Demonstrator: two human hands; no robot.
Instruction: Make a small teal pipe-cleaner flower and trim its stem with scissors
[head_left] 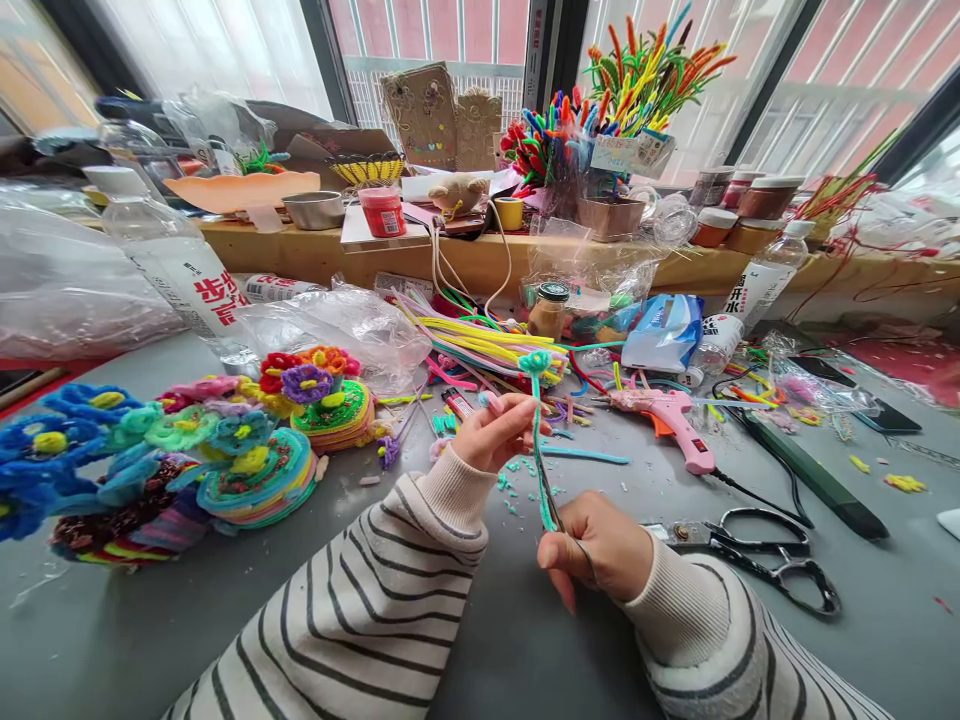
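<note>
My left hand (499,432) is closed in a pinch on the upper stem of a teal pipe-cleaner flower (535,362), which stands upright with its fuzzy head above my fingers. My right hand (596,548) is closed around a pair of slim dark scissors (553,495); the blades point up and lie along the lower stem. Most of the scissors' handles are hidden in the hand. Teal fluff clippings (510,482) are scattered on the table just beyond my hands. A light-blue pipe cleaner (585,455) lies behind the stem.
Pipe-cleaner flower pots (259,480) crowd the left. A pink glue gun (679,425), large black-handled scissors (780,555) and a dark green bar (817,480) lie on the right. Behind are a bundle of pipe cleaners (487,335), a jar (549,308) and a cluttered wooden ledge (300,245).
</note>
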